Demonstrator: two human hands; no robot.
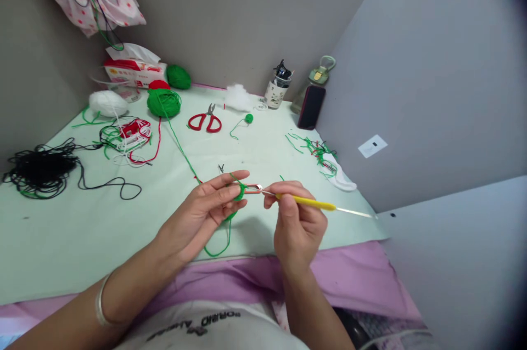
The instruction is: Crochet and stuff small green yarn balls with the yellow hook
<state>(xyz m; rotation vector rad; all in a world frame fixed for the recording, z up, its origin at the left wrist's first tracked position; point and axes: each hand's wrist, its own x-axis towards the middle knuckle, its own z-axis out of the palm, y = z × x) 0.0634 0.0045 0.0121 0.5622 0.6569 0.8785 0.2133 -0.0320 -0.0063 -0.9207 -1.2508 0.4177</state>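
Between the thumb and fingers of my left hand (209,204) is a small green crochet piece (240,192), partly hidden by the fingers. Green yarn (184,153) runs from a green yarn ball (163,103) to this hand, and a loose strand loops below it. My right hand (298,224) is closed around the yellow handle of a crochet hook (313,203). The hook's metal tip points left, close to the green piece; whether it is inside a stitch I cannot tell. Behind the tip lies a small red-handled tool (252,188), partly covered.
Red-handled snippers (205,120) lie mid-table, near a small green ball (248,118) and white stuffing (239,97). Black yarn (41,169) is heaped at left. A cup (276,91), a phone (312,107) and yarn scraps (319,151) sit along the right side.
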